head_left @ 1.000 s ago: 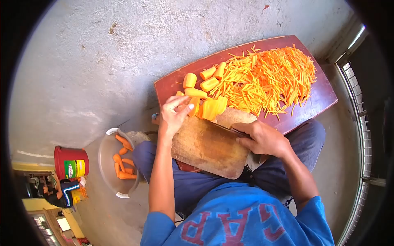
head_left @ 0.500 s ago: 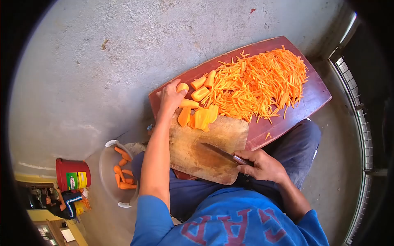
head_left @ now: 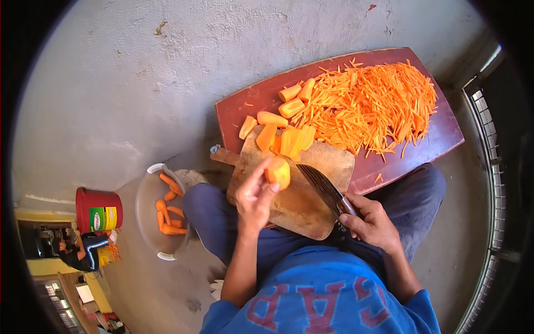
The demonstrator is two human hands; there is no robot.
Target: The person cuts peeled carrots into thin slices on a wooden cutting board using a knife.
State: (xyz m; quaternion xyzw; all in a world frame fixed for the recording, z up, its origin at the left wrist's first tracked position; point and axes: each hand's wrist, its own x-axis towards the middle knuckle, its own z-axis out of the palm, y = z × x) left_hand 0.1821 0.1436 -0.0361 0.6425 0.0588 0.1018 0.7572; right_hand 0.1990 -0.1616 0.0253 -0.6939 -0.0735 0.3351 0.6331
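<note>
Raised over the left part of the wooden cutting board, my left hand pinches a short thick piece of carrot with a cut face showing. My right hand grips a knife by its handle, the dark blade turned up and left above the board, apart from the carrot. Flat carrot slices lie at the board's far edge. Beyond them, several carrot chunks rest on the red table, beside a large heap of carrot strips.
A clear tub with several whole carrots stands on the floor at the left. Behind it are a red bucket and another person. A grey wall runs along the table's far side.
My left hand has lifted a carrot piece from the table's left end and brought it back over the board. The knife has tilted, its blade now showing broadside. The view has shifted slightly.
</note>
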